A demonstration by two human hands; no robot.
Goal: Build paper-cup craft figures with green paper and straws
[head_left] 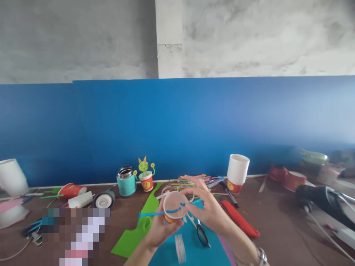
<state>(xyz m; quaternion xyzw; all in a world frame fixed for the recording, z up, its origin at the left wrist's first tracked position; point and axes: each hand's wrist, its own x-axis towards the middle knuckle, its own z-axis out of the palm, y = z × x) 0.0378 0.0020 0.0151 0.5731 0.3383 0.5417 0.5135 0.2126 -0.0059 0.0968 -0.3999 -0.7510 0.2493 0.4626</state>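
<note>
My left hand (162,229) is wrapped round a paper cup (175,195), white inside with a red and yellow outside, its mouth turned up toward me. A blue pipe cleaner (152,214) runs through the cup, sticks out to the left and has a small twist inside. At the right rim, my right hand (209,207) has thumb and forefinger on the pipe cleaner, its other fingers stretched out. The exact fingertip contact is partly hidden. Under the hands lie blue card (166,255), green paper (126,242), a tape roll (180,248) and scissors (202,235).
A finished cup figure (146,181) with a green cat head stands behind, beside a turquoise flask (127,183). Stacked cups (237,171), coloured sticks (194,181) and a red pouch (240,220) lie toward the right. A black corded tool (324,199) is far right.
</note>
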